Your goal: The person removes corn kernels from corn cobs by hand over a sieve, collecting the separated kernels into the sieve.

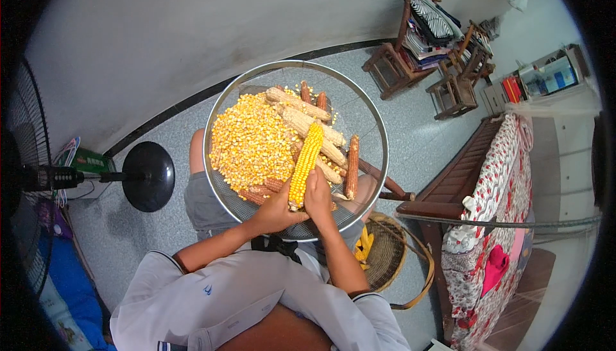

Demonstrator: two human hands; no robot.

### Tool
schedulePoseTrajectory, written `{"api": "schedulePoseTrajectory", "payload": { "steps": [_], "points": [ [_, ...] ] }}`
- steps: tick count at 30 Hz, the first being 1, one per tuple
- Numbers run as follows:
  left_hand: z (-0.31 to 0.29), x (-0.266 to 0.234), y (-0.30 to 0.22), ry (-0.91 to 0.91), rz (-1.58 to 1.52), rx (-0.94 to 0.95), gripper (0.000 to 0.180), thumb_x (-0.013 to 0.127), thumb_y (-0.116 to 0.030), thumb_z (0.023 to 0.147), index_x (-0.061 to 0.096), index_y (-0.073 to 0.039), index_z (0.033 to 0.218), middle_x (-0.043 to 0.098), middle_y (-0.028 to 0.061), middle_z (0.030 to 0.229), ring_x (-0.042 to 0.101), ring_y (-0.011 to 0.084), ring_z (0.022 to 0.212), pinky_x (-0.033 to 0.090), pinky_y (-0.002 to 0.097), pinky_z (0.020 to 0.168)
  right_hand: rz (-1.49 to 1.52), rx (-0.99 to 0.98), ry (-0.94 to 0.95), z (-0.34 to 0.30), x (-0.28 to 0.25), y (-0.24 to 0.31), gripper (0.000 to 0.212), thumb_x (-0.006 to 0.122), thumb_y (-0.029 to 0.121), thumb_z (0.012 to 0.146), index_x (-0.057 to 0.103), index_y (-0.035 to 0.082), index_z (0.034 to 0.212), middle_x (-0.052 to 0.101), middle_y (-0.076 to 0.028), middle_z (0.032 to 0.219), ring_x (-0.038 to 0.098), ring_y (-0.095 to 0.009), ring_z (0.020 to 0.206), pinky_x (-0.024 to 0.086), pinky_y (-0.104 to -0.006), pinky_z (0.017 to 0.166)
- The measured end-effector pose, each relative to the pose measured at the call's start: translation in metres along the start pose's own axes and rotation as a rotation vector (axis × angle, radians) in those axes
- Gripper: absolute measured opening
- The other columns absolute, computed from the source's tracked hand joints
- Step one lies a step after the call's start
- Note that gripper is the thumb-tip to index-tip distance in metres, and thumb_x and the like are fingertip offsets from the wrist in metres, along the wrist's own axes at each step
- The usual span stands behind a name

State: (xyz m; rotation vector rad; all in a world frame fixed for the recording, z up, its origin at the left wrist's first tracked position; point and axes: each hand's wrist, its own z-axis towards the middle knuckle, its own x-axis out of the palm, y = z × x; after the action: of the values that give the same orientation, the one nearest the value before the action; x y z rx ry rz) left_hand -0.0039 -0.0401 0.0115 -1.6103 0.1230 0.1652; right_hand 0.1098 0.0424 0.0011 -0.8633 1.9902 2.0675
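A full yellow corn cob [305, 162] stands tilted between my two hands. My left hand [277, 212] grips its lower end from the left, and my right hand [318, 196] closes on its right side, thumb along the kernels. Both are over a round metal-rimmed sieve [383, 158] resting on my lap. Loose yellow kernels [247, 136] are heaped in the sieve's left part. Several stripped cobs, pale ones [297, 102] and a reddish one [352, 166], lie in its middle and right side.
A woven basket [389, 255] with yellow cobs stands by my right leg. A pedestal fan [149, 176] is at the left. To the right is a bed with a flowered cover [478, 222]; wooden chairs [410, 62], one stacked with papers, stand behind.
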Motion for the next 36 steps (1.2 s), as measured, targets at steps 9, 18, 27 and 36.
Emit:
{"api": "schedulePoseTrajectory", "payload": {
  "steps": [9,18,27,36],
  "points": [
    [0.010,0.007,0.006,-0.111,-0.861,-0.403,0.031,0.046,-0.032,0.099,0.046,-0.008,0.118,0.055,0.0011,0.076,0.051,0.0078,0.050,0.040,0.0208,0.042,0.073,0.328,0.202,0.004,-0.008,0.042,0.042,0.049,0.036,0.095,0.054,-0.004,0.105,0.064,-0.020,0.099,0.061,-0.024,0.089,0.046,-0.0359,0.075],
    [0.008,0.013,0.007,-0.193,-0.802,-0.382,0.026,0.047,-0.030,0.098,0.051,-0.007,0.111,0.053,-0.0001,0.071,0.046,0.0072,0.047,0.034,0.0212,0.038,0.025,-0.016,0.116,0.002,-0.003,0.022,0.035,0.045,0.030,0.097,0.054,-0.004,0.091,0.057,-0.025,0.076,0.056,-0.040,0.070,0.043,-0.0443,0.064],
    [0.006,0.014,0.007,-0.177,-0.819,-0.347,0.025,0.045,-0.030,0.098,0.052,-0.007,0.105,0.051,-0.0008,0.068,0.043,0.0072,0.046,0.031,0.0219,0.037,-0.127,-0.084,0.096,-0.001,-0.001,0.017,0.033,0.039,0.026,0.098,0.050,-0.003,0.088,0.055,-0.028,0.076,0.053,-0.046,0.071,0.040,-0.0507,0.063],
    [0.006,0.012,0.002,-0.172,-0.827,-0.374,0.026,0.043,-0.033,0.099,0.051,-0.008,0.104,0.051,-0.0014,0.069,0.043,0.0067,0.047,0.031,0.0213,0.037,0.156,0.046,0.124,-0.002,0.003,0.006,0.033,0.045,0.029,0.098,0.054,-0.003,0.101,0.061,-0.020,0.086,0.059,-0.032,0.078,0.046,-0.0401,0.070]
  ]
}}
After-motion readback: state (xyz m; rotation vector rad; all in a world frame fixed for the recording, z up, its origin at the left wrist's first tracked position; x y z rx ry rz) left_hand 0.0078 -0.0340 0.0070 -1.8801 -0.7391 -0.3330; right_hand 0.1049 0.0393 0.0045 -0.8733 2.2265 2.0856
